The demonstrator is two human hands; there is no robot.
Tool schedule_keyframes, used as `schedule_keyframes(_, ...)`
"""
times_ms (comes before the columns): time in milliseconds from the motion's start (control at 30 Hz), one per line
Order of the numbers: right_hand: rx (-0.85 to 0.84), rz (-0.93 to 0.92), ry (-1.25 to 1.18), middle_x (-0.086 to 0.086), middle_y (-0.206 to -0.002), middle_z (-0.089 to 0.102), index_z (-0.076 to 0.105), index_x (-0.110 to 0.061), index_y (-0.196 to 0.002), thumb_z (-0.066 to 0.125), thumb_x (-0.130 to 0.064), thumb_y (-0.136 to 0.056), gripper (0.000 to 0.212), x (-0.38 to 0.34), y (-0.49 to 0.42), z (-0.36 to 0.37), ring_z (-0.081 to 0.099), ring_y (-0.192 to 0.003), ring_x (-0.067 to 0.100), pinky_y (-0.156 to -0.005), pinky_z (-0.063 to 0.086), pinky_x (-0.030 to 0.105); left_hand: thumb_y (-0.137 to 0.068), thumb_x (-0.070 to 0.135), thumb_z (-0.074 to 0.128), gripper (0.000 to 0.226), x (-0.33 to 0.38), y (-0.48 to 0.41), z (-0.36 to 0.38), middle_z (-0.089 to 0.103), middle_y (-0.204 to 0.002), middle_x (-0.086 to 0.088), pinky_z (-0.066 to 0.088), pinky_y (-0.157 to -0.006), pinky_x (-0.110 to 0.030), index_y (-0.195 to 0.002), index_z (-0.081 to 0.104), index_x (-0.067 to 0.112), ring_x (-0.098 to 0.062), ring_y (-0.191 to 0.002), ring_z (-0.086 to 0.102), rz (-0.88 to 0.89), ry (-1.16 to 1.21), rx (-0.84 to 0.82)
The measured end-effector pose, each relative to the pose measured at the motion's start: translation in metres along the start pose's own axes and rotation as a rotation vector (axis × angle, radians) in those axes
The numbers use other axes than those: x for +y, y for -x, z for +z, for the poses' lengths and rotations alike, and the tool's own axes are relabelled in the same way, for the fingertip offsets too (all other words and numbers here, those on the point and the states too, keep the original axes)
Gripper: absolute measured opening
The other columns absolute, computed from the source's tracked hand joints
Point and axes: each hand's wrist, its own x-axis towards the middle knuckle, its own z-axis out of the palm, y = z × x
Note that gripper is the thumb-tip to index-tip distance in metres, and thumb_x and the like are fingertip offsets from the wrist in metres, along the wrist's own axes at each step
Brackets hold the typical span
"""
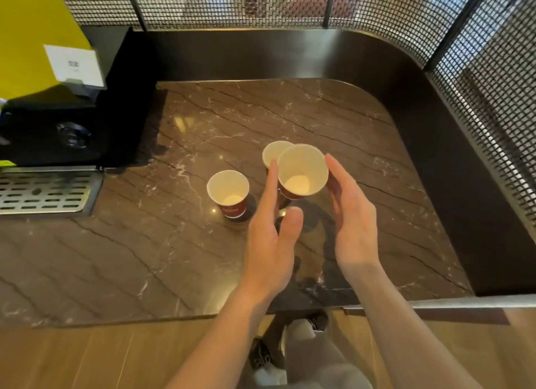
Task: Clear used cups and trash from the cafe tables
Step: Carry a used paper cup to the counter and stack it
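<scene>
Left hand [269, 235] and right hand [353, 223], fingers near straight, sandwich one red cup [301, 171], seemingly lifted off the bench [145, 258], second cup [272, 153] just behind it, third cup [229, 194] standing to its left, so clearing looks barely started, nothing removed yet.

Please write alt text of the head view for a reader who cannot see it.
A left hand and a right hand press a red paper cup between straight fingers at a brown marble table. A second cup stands behind it and a third cup to its left; a black machine is at the far left.
</scene>
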Motion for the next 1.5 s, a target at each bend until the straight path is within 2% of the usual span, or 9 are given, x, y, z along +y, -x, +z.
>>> schedule_keyframes(233, -0.173, -0.128, -0.025, -0.031, -0.136, 0.06, 0.049, -0.026, -0.149, 0.034, -0.029, -0.113, 0.039, -0.025, -0.004, 0.067, 0.052, -0.133, -0.003, -0.11, 0.043, 0.016, -0.076, 0.095, 0.043, 0.111, 0.03, 0.003, -0.062, 0.038, -0.157, 0.035, 0.035, -0.115, -0.017, -0.165, 0.017, 0.034, 0.008, -0.147, 0.035, 0.078, -0.013, 0.162)
schedule_keyframes(467, -0.256, -0.022, -0.002, -0.025, -0.145, 0.057, 0.047, -0.032, -0.153, 0.035, -0.056, -0.104, 0.056, -0.013, -0.009, 0.091, 0.05, -0.135, -0.008, -0.106, 0.039, 0.006, -0.067, 0.103, 0.037, 0.121, 0.021, -0.002, -0.086, 0.034, -0.145, 0.05, 0.031, -0.099, 0.004, -0.165, 0.018, 0.034, 0.027, -0.135, 0.032, -0.001, -0.071, 0.201)
schedule_keyframes(600, -0.29, 0.024, 0.032, -0.049, -0.128, 0.054, 0.049, -0.035, -0.147, 0.031, -0.055, -0.103, 0.05, -0.001, -0.015, 0.093, 0.045, -0.125, -0.025, -0.096, 0.033, -0.004, -0.062, 0.107, 0.032, 0.127, 0.007, -0.011, -0.089, 0.03, -0.146, 0.046, 0.027, -0.099, 0.006, -0.165, 0.016, 0.036, 0.033, -0.128, 0.031, -0.06, -0.095, 0.204)
schedule_keyframes(700, -0.28, 0.059, 0.077, -0.03, -0.15, 0.048, 0.045, -0.028, -0.155, 0.031, -0.057, -0.1, 0.064, 0.005, -0.02, 0.092, 0.04, -0.131, -0.024, -0.101, 0.027, -0.006, -0.061, 0.108, 0.028, 0.128, 0.0, -0.013, -0.094, 0.021, -0.152, 0.043, 0.02, -0.097, 0.009, -0.166, 0.012, 0.037, 0.038, -0.126, 0.021, -0.114, -0.113, 0.215)
schedule_keyframes(1033, -0.383, 0.108, 0.182, -0.018, -0.167, 0.031, 0.031, -0.029, -0.163, 0.03, -0.062, -0.1, 0.071, 0.019, -0.02, 0.105, 0.026, -0.153, -0.002, -0.128, 0.022, 0.028, -0.06, 0.109, 0.008, 0.116, -0.02, -0.023, -0.084, -0.005, -0.17, 0.028, -0.001, -0.132, -0.048, -0.159, 0.007, 0.048, 0.003, -0.156, -0.013, -0.211, -0.326, 0.158)
schedule_keyframes(1200, -0.361, 0.138, 0.184, -0.018, -0.168, 0.028, 0.026, -0.034, -0.163, 0.028, -0.075, -0.096, 0.078, 0.025, -0.019, 0.102, 0.025, -0.155, 0.002, -0.13, 0.022, 0.04, -0.065, 0.107, 0.016, 0.115, -0.028, -0.019, -0.083, 0.011, -0.17, 0.026, 0.018, -0.121, -0.019, -0.161, 0.023, 0.044, 0.01, -0.151, 0.014, -0.198, -0.246, 0.231)
schedule_keyframes(1300, -0.364, 0.19, 0.167, -0.021, -0.166, 0.029, 0.025, -0.035, -0.163, 0.028, -0.07, -0.096, 0.075, 0.023, -0.018, 0.097, 0.026, -0.153, 0.002, -0.13, 0.023, 0.042, -0.071, 0.104, 0.021, 0.11, -0.033, -0.015, -0.083, 0.025, -0.168, 0.022, 0.018, -0.128, -0.031, -0.162, 0.022, 0.044, 0.002, -0.154, 0.022, -0.25, -0.192, 0.25)
schedule_keyframes(1367, -0.348, 0.169, 0.155, -0.027, -0.158, 0.035, 0.03, -0.035, -0.161, 0.028, -0.066, -0.099, 0.069, 0.014, -0.013, 0.088, 0.03, -0.148, -0.002, -0.128, 0.027, 0.039, -0.071, 0.104, 0.023, 0.111, -0.026, -0.012, -0.079, 0.03, -0.166, 0.022, 0.019, -0.13, -0.039, -0.163, 0.021, 0.042, 0.0, -0.153, 0.025, -0.25, -0.171, 0.226)
schedule_keyframes(1500, -0.224, -0.094, 0.028, -0.015, -0.157, 0.047, 0.04, -0.031, -0.151, 0.037, -0.048, -0.107, 0.048, -0.018, -0.009, 0.055, 0.042, -0.146, 0.001, -0.116, 0.038, 0.02, -0.071, 0.103, 0.026, 0.115, 0.011, -0.01, -0.054, 0.029, -0.164, 0.029, 0.021, -0.122, -0.016, -0.165, 0.019, 0.036, 0.015, -0.149, 0.022, -0.08, -0.096, 0.127)
